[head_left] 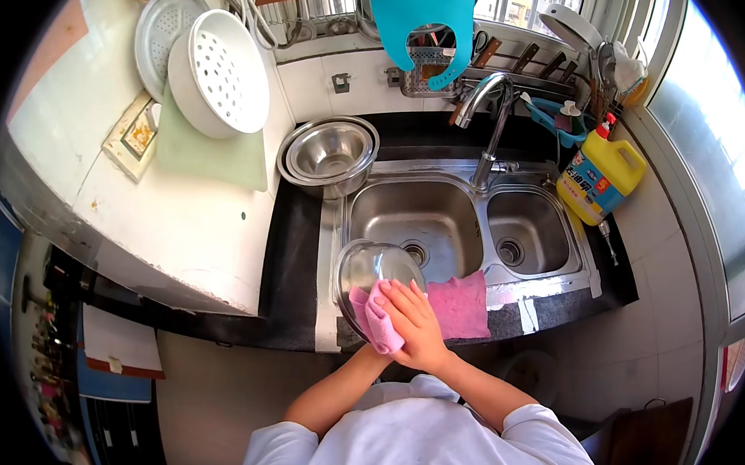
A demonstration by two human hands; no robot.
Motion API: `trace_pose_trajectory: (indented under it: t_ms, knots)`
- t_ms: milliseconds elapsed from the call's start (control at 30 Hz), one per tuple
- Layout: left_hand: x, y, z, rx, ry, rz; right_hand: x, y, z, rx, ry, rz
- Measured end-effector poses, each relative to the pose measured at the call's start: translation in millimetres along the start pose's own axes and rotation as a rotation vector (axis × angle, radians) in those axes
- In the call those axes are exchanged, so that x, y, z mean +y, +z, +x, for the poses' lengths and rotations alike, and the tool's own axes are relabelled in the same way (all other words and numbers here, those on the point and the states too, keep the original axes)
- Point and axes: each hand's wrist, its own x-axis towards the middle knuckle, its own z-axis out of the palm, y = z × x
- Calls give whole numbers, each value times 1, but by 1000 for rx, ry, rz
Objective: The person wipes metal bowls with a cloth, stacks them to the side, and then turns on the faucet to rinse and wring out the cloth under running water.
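Note:
A round, shiny, see-through bowl or lid (371, 266) is tilted over the front left edge of the sink (415, 209); which of the two it is I cannot tell. A folded pink cloth (375, 322) lies against its near side. My right hand (418, 322) is closed over the cloth, its fingers together and pointing up and left. Underneath, my left hand (381, 355) shows little more than the wrist; the cloth and my right hand hide its fingers. Beside my right hand, a second pink cloth (461, 307) is spread over the sink's front edge.
Nested steel bowls (330, 156) stand left of the sink. The faucet (493, 130) rises behind the two basins. At the right is a yellow detergent jug (599, 176). A white colander (221, 76) hangs on the left wall, and a turquoise bib (423, 27) hangs above.

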Motion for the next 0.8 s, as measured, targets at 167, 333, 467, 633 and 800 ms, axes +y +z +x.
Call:
trace_pose_trajectory:
  t_ms: [167, 333, 467, 633, 800]
  knots:
    - [58, -42, 30, -391, -1537, -450, 16, -5, 16, 152, 257, 356]
    - [67, -39, 21, -168, -1625, -230, 37, -7, 5, 201, 643, 619]
    - [73, -34, 24, -154, -1566, -245, 37, -4, -11, 254, 861, 696]
    - [73, -34, 31, -181, -1442, -289, 21, 2, -29, 245, 953, 801]
    - [73, -20, 38, -117, -1289, -142, 1, 3, -34, 127, 949, 978]
